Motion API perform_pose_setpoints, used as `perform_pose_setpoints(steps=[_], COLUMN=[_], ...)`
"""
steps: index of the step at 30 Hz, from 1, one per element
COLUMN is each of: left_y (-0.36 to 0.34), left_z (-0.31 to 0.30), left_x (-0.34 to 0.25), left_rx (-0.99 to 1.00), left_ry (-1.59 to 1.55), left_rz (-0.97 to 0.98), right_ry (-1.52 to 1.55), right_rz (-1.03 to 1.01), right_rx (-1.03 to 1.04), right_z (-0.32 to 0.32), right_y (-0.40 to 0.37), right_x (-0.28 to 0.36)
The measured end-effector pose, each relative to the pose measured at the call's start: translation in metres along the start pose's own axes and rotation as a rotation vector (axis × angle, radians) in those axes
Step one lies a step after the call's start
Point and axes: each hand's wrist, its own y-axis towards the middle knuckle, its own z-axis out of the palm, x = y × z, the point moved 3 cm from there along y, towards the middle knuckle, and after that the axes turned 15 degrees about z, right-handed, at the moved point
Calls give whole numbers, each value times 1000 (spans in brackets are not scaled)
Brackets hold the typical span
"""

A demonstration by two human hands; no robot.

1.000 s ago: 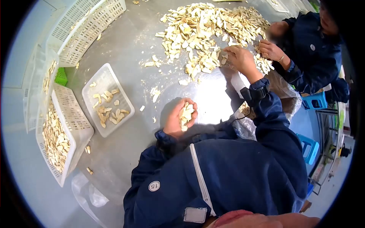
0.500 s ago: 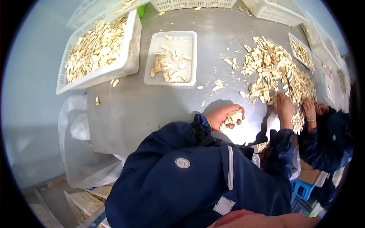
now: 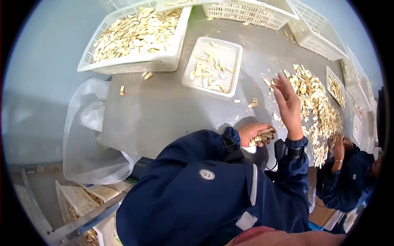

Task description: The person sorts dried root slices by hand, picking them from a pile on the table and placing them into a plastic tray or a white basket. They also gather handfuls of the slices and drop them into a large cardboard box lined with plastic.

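Note:
My left hand (image 3: 251,134) is closed around a handful of pale dried slices (image 3: 262,136), close over the metal table near my body. To its right, my right hand (image 3: 288,102) is raised with the fingers stretched out and the thumb apart. It overlaps the left edge of the big slice pile (image 3: 316,108) in this view. A shallow white tray (image 3: 187,78) with several scattered slices lies ahead, left of my right hand. Small loose slices (image 3: 253,103) rest on the table between tray and hands.
At the far left stands a white basket (image 3: 172,61) heaped with slices. More white baskets (image 3: 250,14) line the back. A small tray (image 3: 336,88) of slices lies beyond the pile. On the right, a co-worker's hand (image 3: 339,149) is at the pile's edge. A clear plastic bag (image 3: 96,164) hangs off the table's left end.
My right hand has come out of the pile and moved forward and left, its fingers now stretched out. My left hand still holds its slices. The whole view has shifted.

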Motion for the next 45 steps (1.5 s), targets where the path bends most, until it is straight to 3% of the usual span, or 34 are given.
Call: perform_pose_setpoints(steps=[4,7,11,12,13,15,16,17,18,19,20,21,23,24,27,30,31,33,36,38,39,42,43,44,45], left_y=[7,9,-6,-11,-17,-38,-54,-59,-74,-94,-107,-121,-150,-156,-190,-201,-219,-216,-185,-166,-172,-163,-163,-150,-134], left_z=[-10,-13,-7,3,8,48,56,52,86,90,88,96,84,84,49,15,-59,-65,-12,34,9,70,75,95,107], left_x=[7,8,-31,-62,-91,-168,-212,-259,-289,-327,-368,-394,-429,-437,-474,-485,-529,-530,-487,-446,-464,-416,-402,-369,-332], left_rx=[-20,-17,-137,-89,-178,-119,-113,-42,-341,-251,-351,-527,-657,-746,-932,-1073,-1012,-898,-982,-1008,-909,-923,-807,-691,-666], left_ry=[-41,-76,-56,-75,-102,38,529,383,535,734,718,969,1328,1032,1623,1361,1513,1724,1661,1498,1627,1941,2096,1930,1626], left_rz=[-24,-33,155,200,239,566,751,724,973,1107,1153,1221,1106,990,909,934,841,655,567,611,643,751,897,1000,992], right_ry=[-115,-48,83,114,144,156,165,115,72,31,-10,-43,-61,-73,-84,-90,-87,-100,-96,-88,-83,-38,-14,3,-104], right_rz=[59,168,367,395,422,445,449,412,393,374,357,342,341,339,328,328,322,334,327,313,302,325,330,351,250], right_rx=[-144,-227,-304,-327,-351,-374,-379,-394,-402,-410,-416,-419,-408,-406,-401,-396,-398,-395,-400,-406,-410,-401,-387,-389,-377], right_z=[-28,-50,-68,-69,-68,-63,-58,-52,-48,-40,-33,-31,-30,-30,-31,-31,-31,-31,-30,-30,-30,-29,-25,-26,-28], right_y=[-39,-82,-144,-158,-170,-184,-187,-188,-188,-187,-187,-186,-185,-184,-185,-186,-185,-185,-185,-187,-186,-185,-183,-183,-179], right_x=[-17,-64,-123,-135,-145,-158,-165,-170,-168,-165,-161,-155,-148,-146,-143,-144,-144,-146,-146,-145,-145,-141,-142,-146,-139])
